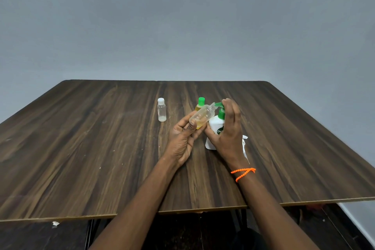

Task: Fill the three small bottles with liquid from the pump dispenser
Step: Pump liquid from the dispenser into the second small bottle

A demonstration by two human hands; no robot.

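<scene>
My left hand (183, 139) holds a small clear uncapped bottle (203, 115), tilted so its open neck meets the green nozzle of the pump dispenser (215, 128). A little yellow liquid sits at the bottle's lower end. The dispenser is white with a green pump and stands on the wooden table (101, 148). My right hand (228, 128) wraps its body, with fingers up over the pump head. Behind stands a small bottle with a green cap (200, 104) holding yellow liquid. To the left stands a clear bottle with a white cap (161, 110).
A white crumpled paper or cloth (244, 145) lies just right of the dispenser, partly behind my right wrist. The table's near edge runs below my forearms. A grey wall rises behind the table's far edge.
</scene>
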